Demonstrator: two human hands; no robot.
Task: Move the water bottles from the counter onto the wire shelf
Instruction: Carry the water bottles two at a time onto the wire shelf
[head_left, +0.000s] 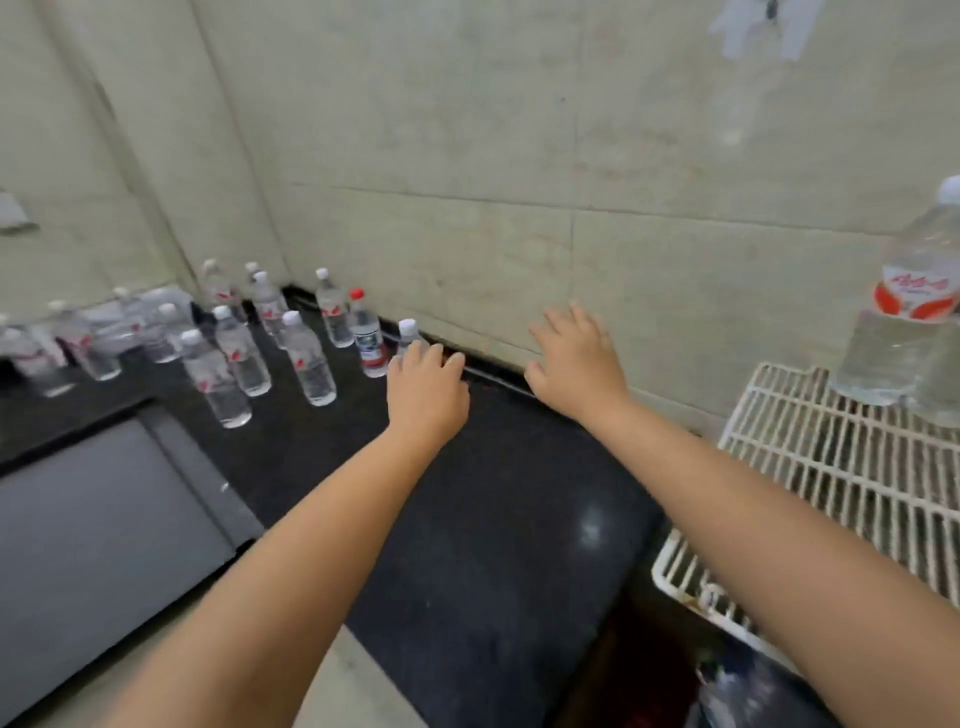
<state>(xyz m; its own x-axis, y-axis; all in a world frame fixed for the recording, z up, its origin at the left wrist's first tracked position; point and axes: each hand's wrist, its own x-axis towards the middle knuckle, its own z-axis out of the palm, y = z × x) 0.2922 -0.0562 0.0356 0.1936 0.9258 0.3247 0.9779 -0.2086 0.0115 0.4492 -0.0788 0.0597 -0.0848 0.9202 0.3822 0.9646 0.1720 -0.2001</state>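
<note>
both forearms reach out over the black counter. the left hand has its fingers curled round the body of a small white-capped water bottle standing close to the wall; only the cap and shoulder show above the knuckles, so whether the grip has fully closed is hard to say. the right hand hovers just beside it with fingers spread and straight, holding nothing. to the right of those fingers lies the white wire shelf, with a larger red-labelled bottle already standing at its far edge. beyond the left fingertips a red-capped bottle stands very close, then the cluster of remaining bottles. to do this well, i'd wrap the bottle low on its body, lift straight up to clear the red-capped neighbour, then carry it rightward and set it squarely across the wires so it doesn't tip.
</note>
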